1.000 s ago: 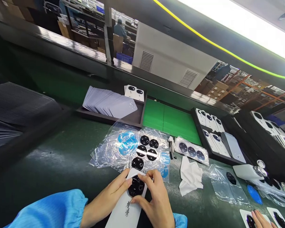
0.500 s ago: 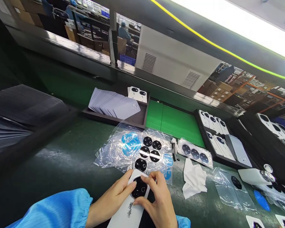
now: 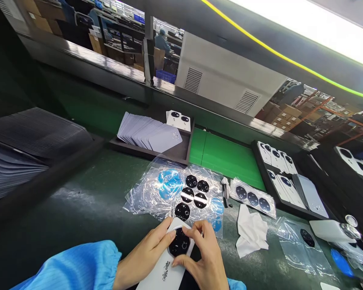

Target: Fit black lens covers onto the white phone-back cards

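A white phone back cover point(image 3: 165, 274) lies under both hands near the bottom edge. My left hand point(image 3: 145, 253) grips its left side, thumb by the black round camera piece point(image 3: 179, 243) seated at the cover's top. My right hand point(image 3: 201, 259) pinches that black piece, its fingers curled over the right rim. Just beyond the hands, several more black camera pieces point(image 3: 193, 193) rest on crinkled clear plastic bags point(image 3: 153, 189) with blue film tabs point(image 3: 169, 181).
A dark tray point(image 3: 181, 153) holds fanned pale covers point(image 3: 148, 133). Another tray point(image 3: 260, 161) on the right holds white covers with camera rings. A white cloth point(image 3: 251, 231), a strip of camera pieces point(image 3: 252, 197), a white bottle point(image 3: 329, 230) and a green mat point(image 3: 224, 155) lie nearby.
The view has drifted, so everything sits slightly lower and further right. My hands stay on the cover and the black piece; the other person's hand at the lower right has left view.
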`<action>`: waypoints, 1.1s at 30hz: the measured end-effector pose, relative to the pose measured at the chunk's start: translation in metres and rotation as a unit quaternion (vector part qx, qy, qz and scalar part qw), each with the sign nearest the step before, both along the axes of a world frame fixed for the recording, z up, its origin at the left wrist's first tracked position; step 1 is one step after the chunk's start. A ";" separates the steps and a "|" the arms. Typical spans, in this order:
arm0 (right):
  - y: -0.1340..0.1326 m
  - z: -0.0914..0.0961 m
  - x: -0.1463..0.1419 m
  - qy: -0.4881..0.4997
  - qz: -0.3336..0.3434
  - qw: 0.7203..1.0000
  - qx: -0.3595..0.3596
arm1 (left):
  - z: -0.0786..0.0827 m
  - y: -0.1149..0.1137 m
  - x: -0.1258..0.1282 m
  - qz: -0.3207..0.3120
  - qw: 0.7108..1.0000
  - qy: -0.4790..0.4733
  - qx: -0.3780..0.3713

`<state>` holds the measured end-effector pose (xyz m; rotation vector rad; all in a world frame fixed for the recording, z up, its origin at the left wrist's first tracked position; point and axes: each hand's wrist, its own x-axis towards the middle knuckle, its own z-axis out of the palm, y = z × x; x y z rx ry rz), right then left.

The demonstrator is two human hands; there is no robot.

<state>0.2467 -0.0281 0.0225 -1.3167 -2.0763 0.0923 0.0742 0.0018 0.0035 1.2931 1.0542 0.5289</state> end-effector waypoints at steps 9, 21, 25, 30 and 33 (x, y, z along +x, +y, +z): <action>0.001 -0.002 0.004 0.033 0.015 0.999 -0.029 | 0.004 0.002 0.001 0.011 0.999 -0.047 -0.009; -0.001 0.000 0.010 0.193 -0.068 0.972 -0.117 | 0.006 0.002 -0.001 0.027 0.995 -0.086 -0.030; -0.001 -0.003 0.010 0.336 -0.106 0.889 -0.292 | 0.010 0.003 0.000 0.022 0.996 -0.086 -0.029; 0.001 -0.003 0.004 0.432 -0.060 0.795 -0.422 | 0.011 0.003 0.003 0.013 0.990 -0.111 -0.083; 0.002 -0.002 0.001 0.458 -0.041 0.777 -0.430 | 0.009 0.003 0.006 0.005 0.985 -0.137 -0.106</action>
